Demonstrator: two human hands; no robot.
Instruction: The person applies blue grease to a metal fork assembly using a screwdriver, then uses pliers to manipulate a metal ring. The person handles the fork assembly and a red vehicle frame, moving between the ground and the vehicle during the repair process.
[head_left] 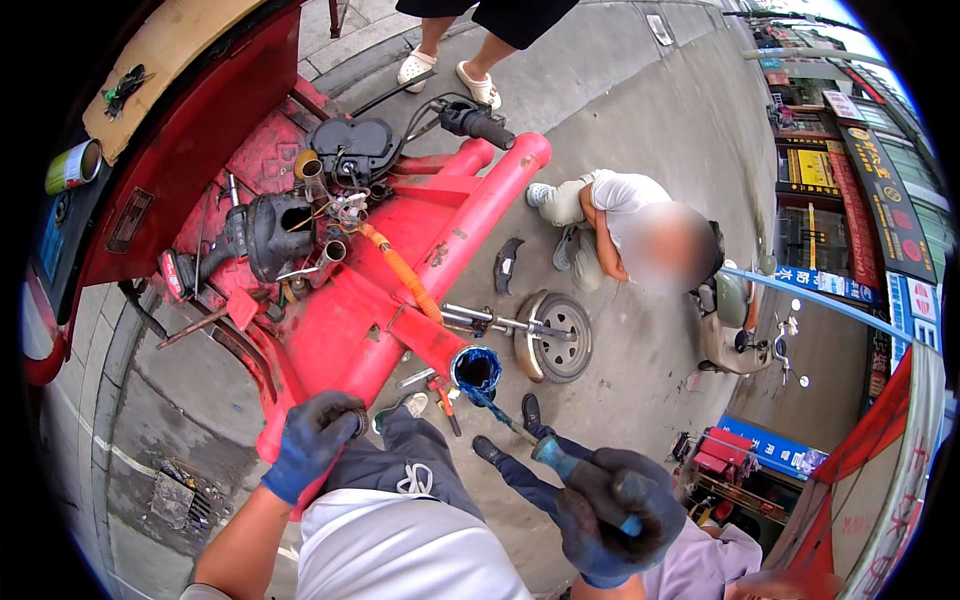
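Yellow-green can (72,168) lying at far left on the wooden board (172,78). Then, over the lower end of the red frame (338,350): blue-gloved left hand (315,445), fingers closed narrow on a dark round part (361,421); exact kind unclear. At the frame's lower right corner: open tube end (456,366), blue grease inside. Slanting down-right from there: blue-smeared tool (550,455), tip near the rim, contact unclear. Beyond: right hand (620,515), also gloved, wrapped round the tool's handle.
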